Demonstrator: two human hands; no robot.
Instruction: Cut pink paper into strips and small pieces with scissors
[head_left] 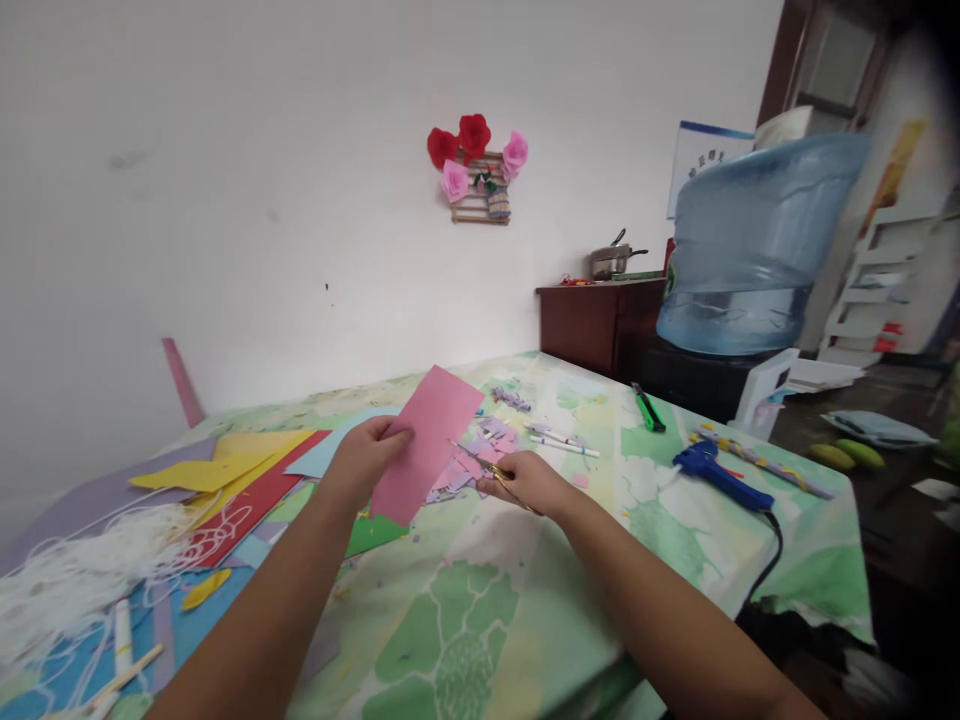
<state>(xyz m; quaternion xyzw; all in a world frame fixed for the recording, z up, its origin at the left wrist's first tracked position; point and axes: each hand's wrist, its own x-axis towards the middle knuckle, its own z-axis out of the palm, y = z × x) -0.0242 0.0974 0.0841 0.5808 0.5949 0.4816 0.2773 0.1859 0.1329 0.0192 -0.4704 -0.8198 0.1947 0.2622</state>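
Observation:
A pink paper sheet (435, 430) is held up by its left edge in my left hand (369, 455), thumb on its face. My right hand (521, 480) is closed round the handles of gold-coloured scissors (491, 468). The scissors' blades point left, close to the right side of the sheet; whether they touch it I cannot tell. Behind the scissors lies a pile of pink and purple paper scraps (487, 445). Under the lower end of the sheet, green paper (379, 535) shows on the patterned tablecloth (450, 640).
White string (97, 560) and yellow paper (202, 470) and red paper (255, 500) lie at the left. White pens (562, 445), a green cutter (648, 408) and a blue glue gun (720, 475) with a black cord lie at the right. A large water bottle (750, 250) stands beyond the table.

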